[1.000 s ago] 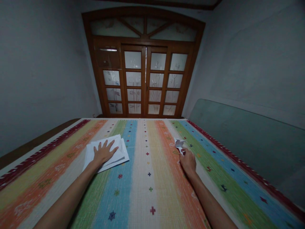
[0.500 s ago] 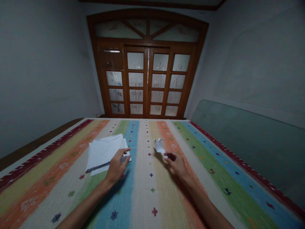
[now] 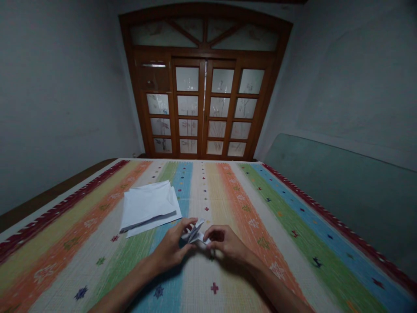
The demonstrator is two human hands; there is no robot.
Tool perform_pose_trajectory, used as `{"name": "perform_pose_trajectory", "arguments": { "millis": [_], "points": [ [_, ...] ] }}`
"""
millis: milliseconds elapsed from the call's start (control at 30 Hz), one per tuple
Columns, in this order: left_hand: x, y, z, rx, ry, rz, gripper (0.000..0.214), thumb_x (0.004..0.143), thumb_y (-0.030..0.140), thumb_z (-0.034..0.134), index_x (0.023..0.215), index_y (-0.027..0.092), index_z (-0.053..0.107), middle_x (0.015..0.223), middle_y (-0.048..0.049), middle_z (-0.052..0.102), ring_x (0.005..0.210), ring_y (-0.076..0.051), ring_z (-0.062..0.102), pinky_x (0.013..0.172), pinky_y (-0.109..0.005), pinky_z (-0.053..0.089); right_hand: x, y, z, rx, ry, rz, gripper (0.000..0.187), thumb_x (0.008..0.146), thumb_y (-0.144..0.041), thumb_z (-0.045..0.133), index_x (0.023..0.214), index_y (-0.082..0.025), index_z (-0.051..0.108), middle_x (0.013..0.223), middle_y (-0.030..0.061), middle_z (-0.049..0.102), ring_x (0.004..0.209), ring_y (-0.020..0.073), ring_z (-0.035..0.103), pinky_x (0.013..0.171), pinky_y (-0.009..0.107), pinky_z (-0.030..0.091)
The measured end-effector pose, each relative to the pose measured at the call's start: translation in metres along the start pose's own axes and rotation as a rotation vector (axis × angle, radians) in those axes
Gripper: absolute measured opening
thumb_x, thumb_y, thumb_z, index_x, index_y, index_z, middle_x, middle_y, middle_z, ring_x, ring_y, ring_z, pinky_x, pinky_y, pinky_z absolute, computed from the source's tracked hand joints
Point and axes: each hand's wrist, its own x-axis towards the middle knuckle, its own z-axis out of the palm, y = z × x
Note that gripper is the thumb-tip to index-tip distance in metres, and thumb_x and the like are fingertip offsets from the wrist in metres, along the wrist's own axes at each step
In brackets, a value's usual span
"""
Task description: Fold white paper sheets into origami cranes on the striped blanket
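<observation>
Inwardly turned, the left hand (image 3: 170,248) and right hand (image 3: 229,243) both pinch one folded paper (image 3: 195,233).

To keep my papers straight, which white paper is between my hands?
The small folded paper, between your left hand and right hand; the larger white sheets lie stacked on the striped tablecloth, touched by neither.

Homelike room, wooden glass-paned doors (image 3: 204,106), bright striped cloth (image 3: 228,278), plain walls (image 3: 58,87)

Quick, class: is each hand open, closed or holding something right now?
Left hand: holding a small, folded white paper piece.
Right hand: closed, pinching the same piece's right side.
</observation>
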Motion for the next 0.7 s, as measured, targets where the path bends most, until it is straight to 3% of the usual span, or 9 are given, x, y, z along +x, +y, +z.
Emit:
{"name": "perform_pose_trajectory", "arguments": {
  "millis": [133, 333, 500, 600, 700],
  "points": [
    [-0.002, 0.002, 0.002, -0.045, -0.002, -0.015, 0.063, 0.070, 0.009, 0.071, 0.126, 0.025, 0.048, 0.113, -0.0061, 0.063, 0.088, -0.020, 0.063, 0.082, -0.036, 0.053, 0.000, 0.005, -0.005, -0.068, -0.028, -0.011, 0.020, 0.069, -0.032, 0.082, 0.081, -0.018, 0.074, 0.068, -0.0014, 0.063, 0.063, 0.0132, 0.055, 0.061, 0.025, 0.040],
    [-0.003, 0.003, 0.003, -0.077, -0.022, -0.008, 0.062, 0.067, 0.002, 0.062, 0.121, 0.026, 0.043, 0.111, -0.0039, 0.058, 0.086, -0.018, 0.061, 0.075, -0.031, 0.053, -0.002, 0.006, -0.006, -0.213, -0.046, -0.051, 0.014, 0.077, -0.026, 0.073, 0.089, -0.018, 0.074, 0.079, 0.0021, 0.069, 0.072, 0.0167, 0.062, 0.067, 0.027, 0.046],
    [-0.005, 0.003, 0.002, -0.040, -0.039, -0.042, 0.047, 0.073, 0.005, 0.058, 0.113, 0.024, 0.044, 0.095, -0.0011, 0.061, 0.077, -0.016, 0.060, 0.070, -0.029, 0.051, -0.005, -0.002, -0.006, -0.484, -0.059, -0.066, 0.023, 0.079, -0.013, 0.064, 0.098, -0.020, 0.076, 0.093, 0.0053, 0.072, 0.084, 0.0199, 0.064, 0.076, 0.030, 0.049],
    [-0.006, 0.004, 0.005, -0.066, -0.064, -0.077, 0.048, 0.075, 0.004, 0.057, 0.116, 0.024, 0.042, 0.088, 0.0010, 0.062, 0.071, -0.015, 0.059, 0.067, -0.027, 0.048, -0.008, -0.009, -0.004, -0.662, -0.089, -0.072, 0.034, 0.078, -0.008, 0.061, 0.105, -0.022, 0.075, 0.094, 0.0046, 0.070, 0.083, 0.0192, 0.061, 0.076, 0.030, 0.047],
    [-0.006, 0.004, 0.009, -0.096, -0.080, -0.102, 0.050, 0.076, 0.004, 0.057, 0.119, 0.023, 0.042, 0.086, 0.0012, 0.063, 0.071, -0.015, 0.059, 0.066, -0.026, 0.047, -0.012, -0.014, 0.004, -0.848, -0.075, -0.080, 0.032, 0.078, -0.012, 0.068, 0.107, -0.024, 0.074, 0.094, 0.0046, 0.065, 0.084, 0.0200, 0.059, 0.077, 0.031, 0.045]
  ]
}}
